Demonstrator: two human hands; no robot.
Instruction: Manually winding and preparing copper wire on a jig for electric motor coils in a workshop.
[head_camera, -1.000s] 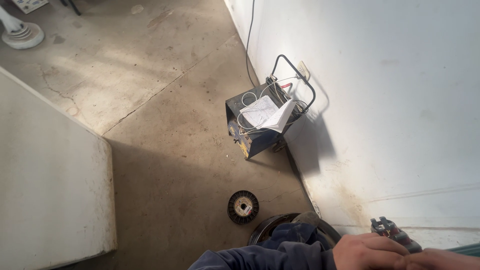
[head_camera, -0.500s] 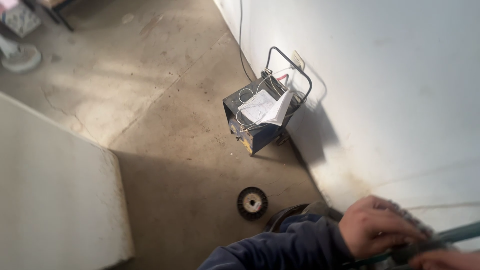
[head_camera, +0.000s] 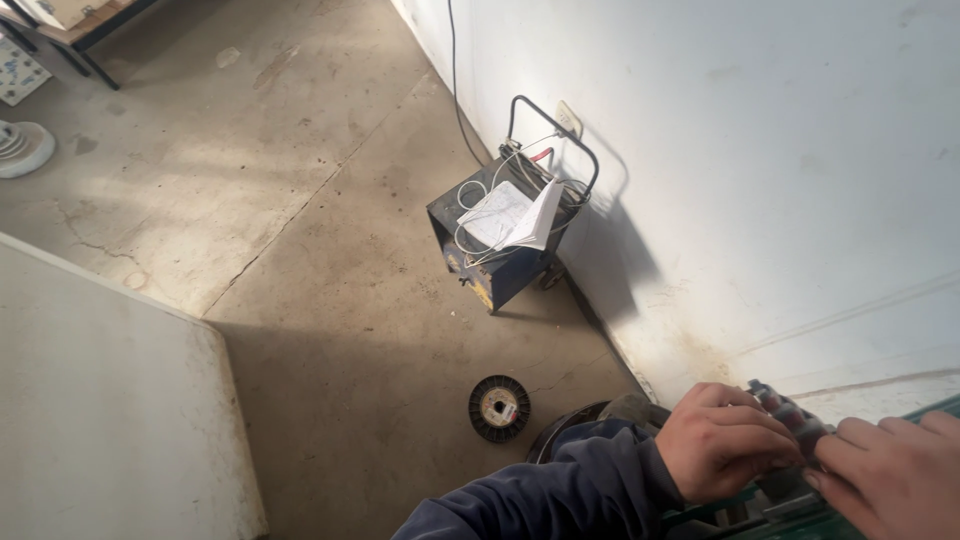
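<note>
At the bottom right, my left hand (head_camera: 725, 440), in a dark blue sleeve, is curled over a small grey ridged part (head_camera: 785, 408). My right hand (head_camera: 890, 478) comes in from the right edge, and its fingertips pinch the same part from the other side. The part sits on top of a green metal bar (head_camera: 800, 500) that runs along the bottom right corner. What lies under my hands is hidden.
A dark blue box machine (head_camera: 495, 262) with a loop handle, wires and an open booklet stands against the white wall (head_camera: 760, 150). A black wire spool (head_camera: 499, 407) lies on the concrete floor. A white panel (head_camera: 100, 410) fills the lower left. A white round base (head_camera: 20, 148) sits far left.
The view has swung slightly down and right. Both hands have risen into view, and my left hand has closed over the grey part while the right hand has come up beside it.
</note>
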